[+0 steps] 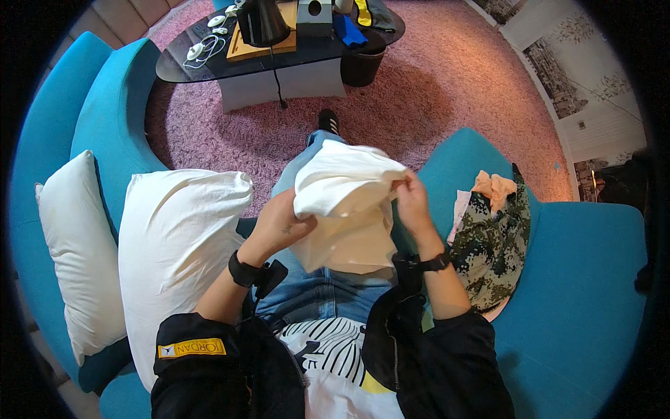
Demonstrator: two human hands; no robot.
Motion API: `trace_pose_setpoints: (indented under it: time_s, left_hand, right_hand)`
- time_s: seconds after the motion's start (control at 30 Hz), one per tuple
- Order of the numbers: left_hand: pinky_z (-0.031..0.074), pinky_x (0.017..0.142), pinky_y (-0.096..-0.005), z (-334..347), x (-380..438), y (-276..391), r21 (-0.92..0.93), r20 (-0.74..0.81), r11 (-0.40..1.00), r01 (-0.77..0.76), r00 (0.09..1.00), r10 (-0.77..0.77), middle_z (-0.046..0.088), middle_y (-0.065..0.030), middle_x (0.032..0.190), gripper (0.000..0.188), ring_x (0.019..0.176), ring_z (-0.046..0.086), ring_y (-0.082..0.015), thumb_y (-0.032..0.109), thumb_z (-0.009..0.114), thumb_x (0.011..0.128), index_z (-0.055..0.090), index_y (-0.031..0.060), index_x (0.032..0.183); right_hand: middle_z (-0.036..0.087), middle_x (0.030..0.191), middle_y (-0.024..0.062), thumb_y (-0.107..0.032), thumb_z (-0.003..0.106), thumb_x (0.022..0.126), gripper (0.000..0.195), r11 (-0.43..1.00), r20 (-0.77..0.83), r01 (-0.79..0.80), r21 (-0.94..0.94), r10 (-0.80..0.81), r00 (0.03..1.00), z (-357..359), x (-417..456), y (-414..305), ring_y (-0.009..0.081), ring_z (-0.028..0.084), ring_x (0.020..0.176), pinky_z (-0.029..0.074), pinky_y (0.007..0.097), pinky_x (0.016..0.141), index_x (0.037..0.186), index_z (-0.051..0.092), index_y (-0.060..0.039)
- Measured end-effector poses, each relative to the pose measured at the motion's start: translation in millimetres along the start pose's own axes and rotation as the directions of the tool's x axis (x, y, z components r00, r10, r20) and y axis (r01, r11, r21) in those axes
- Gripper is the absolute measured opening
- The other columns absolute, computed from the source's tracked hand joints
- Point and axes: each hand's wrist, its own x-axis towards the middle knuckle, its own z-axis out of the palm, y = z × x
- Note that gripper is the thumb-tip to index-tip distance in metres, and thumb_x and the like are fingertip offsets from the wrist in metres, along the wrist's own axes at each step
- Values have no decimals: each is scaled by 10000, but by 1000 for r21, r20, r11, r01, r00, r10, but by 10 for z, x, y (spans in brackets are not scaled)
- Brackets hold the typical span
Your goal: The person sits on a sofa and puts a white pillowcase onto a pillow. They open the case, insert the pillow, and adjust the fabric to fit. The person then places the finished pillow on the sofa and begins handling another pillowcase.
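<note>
A piece of white cloth [348,178] is stretched between my two hands above my lap, its lower part hanging over my jeans. My left hand [282,222] grips its left edge, with the thumb on top of the fabric. At the upper right corner, my right hand [412,203] pinches the cloth between bent fingers. What kind of item the cloth is cannot be told. Left of my lap lies a large white pillow [175,251], close to my left forearm. Past my right hand, a camouflage garment [489,251] rests on the sofa with an orange cloth [493,189] on top.
Another white pillow [84,256] leans on the blue sofa [581,293] at far left. Ahead, an oval black glass table [178,60] holds a black kettle [261,23], a wooden tray [243,51], white cables and a blue cloth [348,31]. A dark bin [363,68] stands beside it.
</note>
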Motion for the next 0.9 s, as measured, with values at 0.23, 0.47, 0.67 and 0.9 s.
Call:
trace_pose_setpoints:
  time_s: [0.23,0.47,0.67,0.9]
  left_hand:
    - [445,708,-424,92,143,-143,355,-228,933,-67,961,156,548,-211,901,238,883,538,-413,23,587,690,512,19,916]
    - [454,860,-279,278,419,-91,-852,65,454,261,913,-402,611,-42,1049,285,958,566,-130,54,419,904,557,6,1148]
    - [473,722,-242,-286,675,274,-382,-2,924,-5,1000,5,625,-32,884,216,815,591,-110,88,718,763,588,36,927]
    - [491,731,-385,-520,780,124,537,-161,810,-235,914,371,550,-139,884,281,851,578,-335,47,698,685,579,22,938]
  right_hand:
    - [595,1136,100,-113,371,984,297,958,-146,124,259,-88,985,-523,-245,-759,162,570,1014,450,289,910,1207,530,0]
    - [593,1085,49,-169,411,1008,310,967,-360,246,73,-204,910,-931,-322,-859,113,553,940,456,259,844,1235,532,5]
    - [618,1005,28,-204,470,1014,263,977,-471,211,-8,-190,861,-1382,-316,-968,79,554,865,468,229,780,1134,599,-8]
    - [638,987,34,-201,475,1008,252,982,-431,180,-47,-183,884,-1580,-303,-1220,86,579,842,480,223,744,1132,601,-22]
